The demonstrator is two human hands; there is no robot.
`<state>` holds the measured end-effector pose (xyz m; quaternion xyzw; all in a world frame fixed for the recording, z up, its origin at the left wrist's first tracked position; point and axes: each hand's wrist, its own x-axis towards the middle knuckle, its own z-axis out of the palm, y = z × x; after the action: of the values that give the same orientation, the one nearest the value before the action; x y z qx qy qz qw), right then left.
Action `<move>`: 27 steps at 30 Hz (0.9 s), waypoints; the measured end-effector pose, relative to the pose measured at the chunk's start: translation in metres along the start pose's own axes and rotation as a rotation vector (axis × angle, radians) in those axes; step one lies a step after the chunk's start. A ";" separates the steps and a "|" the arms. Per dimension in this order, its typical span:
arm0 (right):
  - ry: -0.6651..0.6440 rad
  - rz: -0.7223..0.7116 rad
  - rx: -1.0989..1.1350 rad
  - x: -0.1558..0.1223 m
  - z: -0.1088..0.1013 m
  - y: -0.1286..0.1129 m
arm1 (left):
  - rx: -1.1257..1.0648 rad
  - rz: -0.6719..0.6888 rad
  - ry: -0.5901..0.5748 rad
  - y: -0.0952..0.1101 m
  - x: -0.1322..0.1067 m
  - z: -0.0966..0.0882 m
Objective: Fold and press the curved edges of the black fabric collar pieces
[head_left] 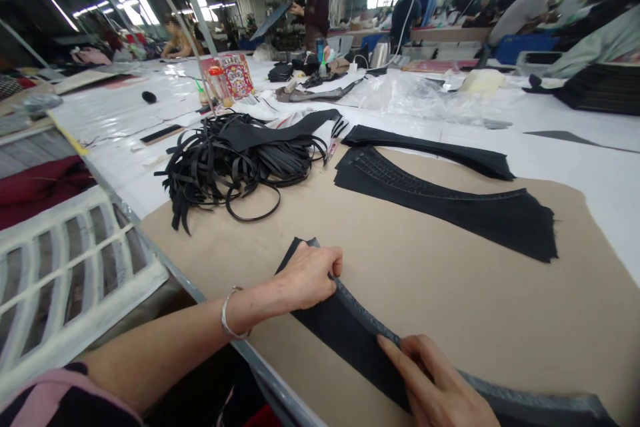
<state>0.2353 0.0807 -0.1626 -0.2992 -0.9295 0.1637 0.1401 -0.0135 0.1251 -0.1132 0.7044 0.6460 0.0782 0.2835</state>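
Note:
A long curved piece of black fabric [345,333] lies across the tan board, with a greyish strip along its curved edge. My left hand [310,273], a silver bangle at its wrist, is closed on that edge near the far end, its fingers bent together. Further along, my right hand [440,387] grips the same edge with thumb and fingers; part of it is cut off by the bottom of the view. Behind the hands rests a stack of similar black pieces [450,213], and a narrower black stack [425,147] sits beyond it.
A tangled heap of black strips [240,160] occupies the board's [240,247] far left. Past it stand a red patterned box [237,75] and small bottles. Clear plastic sheeting [410,100] is spread behind the stacks. A white slatted frame [65,267] is left of the table edge. Several people work in the background.

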 end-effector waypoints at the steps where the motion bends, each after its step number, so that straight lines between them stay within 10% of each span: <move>1: 0.020 -0.020 -0.017 0.011 0.003 -0.007 | 0.006 0.003 0.014 0.000 -0.001 0.001; 7: 0.090 -0.011 -0.190 0.058 0.033 -0.034 | -0.036 -0.032 0.076 -0.017 -0.003 -0.009; 27: 0.159 -0.054 -0.181 0.058 0.050 -0.018 | -0.121 -0.060 0.124 -0.047 0.016 -0.014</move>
<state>0.1625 0.0904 -0.1915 -0.2975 -0.9342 0.0510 0.1903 -0.0585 0.1449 -0.1290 0.6601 0.6772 0.1519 0.2874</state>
